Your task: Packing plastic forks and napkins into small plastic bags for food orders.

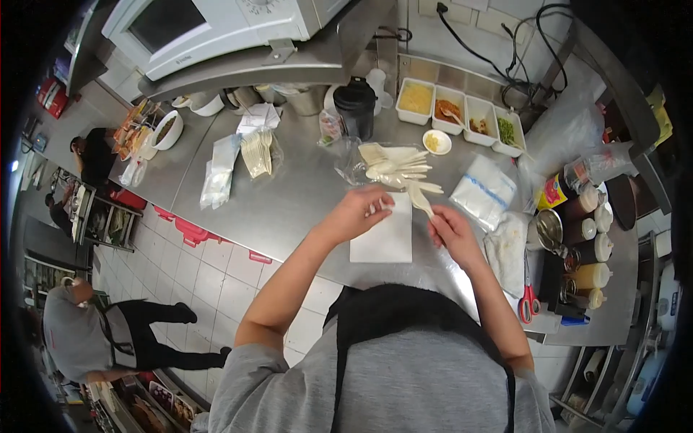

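Note:
My right hand [452, 234] pinches the handle end of a cream-coloured disposable spoon [419, 198], whose head points away from me. My left hand [361, 214] hovers by the left edge of a white paper napkin [381, 243], fingers apart and slightly curled, with nothing visible in them. The napkin lies flat on the steel counter [303, 216]. Just beyond it, a loose pile of disposable cutlery [398, 162] rests on a clear plastic bag [351, 168]. Right of the pile is a folded pack of white plastic bags [483, 185].
Beyond the cutlery stand white food tubs [416, 103], a small bowl [437, 142] and a black lidded container [355, 108]. Bagged spoons [257, 154] lie leftward. To the right are a cloth [506, 251], red-handled scissors [529, 304] and sauce bottles [590, 276]. A co-worker [92, 333] stands behind left.

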A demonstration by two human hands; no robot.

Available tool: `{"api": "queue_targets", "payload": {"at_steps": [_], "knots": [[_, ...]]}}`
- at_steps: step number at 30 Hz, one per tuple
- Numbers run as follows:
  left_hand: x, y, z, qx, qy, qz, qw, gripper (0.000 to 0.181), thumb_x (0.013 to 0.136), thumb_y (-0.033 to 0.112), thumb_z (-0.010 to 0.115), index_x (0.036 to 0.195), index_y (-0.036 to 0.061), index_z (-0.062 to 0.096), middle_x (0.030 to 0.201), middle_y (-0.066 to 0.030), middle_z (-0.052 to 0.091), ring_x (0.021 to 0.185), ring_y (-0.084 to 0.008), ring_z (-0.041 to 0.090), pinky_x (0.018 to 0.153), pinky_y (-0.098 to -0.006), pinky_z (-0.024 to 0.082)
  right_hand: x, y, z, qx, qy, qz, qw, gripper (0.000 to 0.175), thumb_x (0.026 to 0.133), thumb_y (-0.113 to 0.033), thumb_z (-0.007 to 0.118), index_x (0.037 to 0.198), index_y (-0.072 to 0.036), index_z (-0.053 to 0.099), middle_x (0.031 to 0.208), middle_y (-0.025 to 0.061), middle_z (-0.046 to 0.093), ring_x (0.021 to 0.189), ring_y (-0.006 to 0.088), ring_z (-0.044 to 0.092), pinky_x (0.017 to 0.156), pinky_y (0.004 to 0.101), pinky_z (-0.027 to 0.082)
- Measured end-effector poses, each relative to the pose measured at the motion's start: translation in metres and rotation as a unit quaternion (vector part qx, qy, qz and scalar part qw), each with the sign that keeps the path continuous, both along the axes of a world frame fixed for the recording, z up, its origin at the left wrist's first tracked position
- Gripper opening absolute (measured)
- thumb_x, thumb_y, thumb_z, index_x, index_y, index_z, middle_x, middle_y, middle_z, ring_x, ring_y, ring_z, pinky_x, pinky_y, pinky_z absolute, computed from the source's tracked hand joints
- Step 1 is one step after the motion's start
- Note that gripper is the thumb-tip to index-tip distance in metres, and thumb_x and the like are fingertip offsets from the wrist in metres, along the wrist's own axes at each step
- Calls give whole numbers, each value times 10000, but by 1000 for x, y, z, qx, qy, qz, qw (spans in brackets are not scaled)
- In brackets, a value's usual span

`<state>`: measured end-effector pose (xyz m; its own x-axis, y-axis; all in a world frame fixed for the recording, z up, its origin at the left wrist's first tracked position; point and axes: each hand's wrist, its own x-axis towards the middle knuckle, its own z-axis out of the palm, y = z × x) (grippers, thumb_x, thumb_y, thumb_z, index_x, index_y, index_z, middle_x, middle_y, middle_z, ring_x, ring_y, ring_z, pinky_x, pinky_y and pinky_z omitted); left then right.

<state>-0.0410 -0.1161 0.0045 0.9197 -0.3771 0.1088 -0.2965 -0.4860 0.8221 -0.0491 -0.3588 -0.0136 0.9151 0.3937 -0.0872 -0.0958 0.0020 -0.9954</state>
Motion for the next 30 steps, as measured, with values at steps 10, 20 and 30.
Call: {"api": "queue_targets", "payload": {"at_steps": [10, 20, 30], "knots": [[-33, 17, -39, 68, 23, -92, 993, 393, 636, 152, 785, 976, 17, 640, 995, -102, 646, 949, -273, 605, 875, -337, 458, 51, 74, -67, -99, 3, 172, 980, 220, 927, -146, 461, 1030, -6, 597, 672, 13, 549, 471, 74, 444, 432, 243, 364], [-37, 25, -50, 47, 34, -99, 993, 276, 677, 60, 728, 939, 14, 654, 1014, -93, 647, 913, -256, 621, 830, -323, 487, 46, 72, -67, -138, -18, 186, 973, 207, 891, -151, 512, 982, -10, 633, 675, 44, 573, 548, 150, 535, 517, 301, 437], [-53, 15, -50, 44, -159, -10, 986, 137, 711, 63, 717, 837, 35, 675, 866, -67, 626, 800, -237, 600, 687, -340, 481, 43, 66, -57, -243, -352, 197, 882, 245, 742, -68, 639, 982, -20, 645, 971, 137, 565, 889, 309, 554, 770, 383, 450]]}}
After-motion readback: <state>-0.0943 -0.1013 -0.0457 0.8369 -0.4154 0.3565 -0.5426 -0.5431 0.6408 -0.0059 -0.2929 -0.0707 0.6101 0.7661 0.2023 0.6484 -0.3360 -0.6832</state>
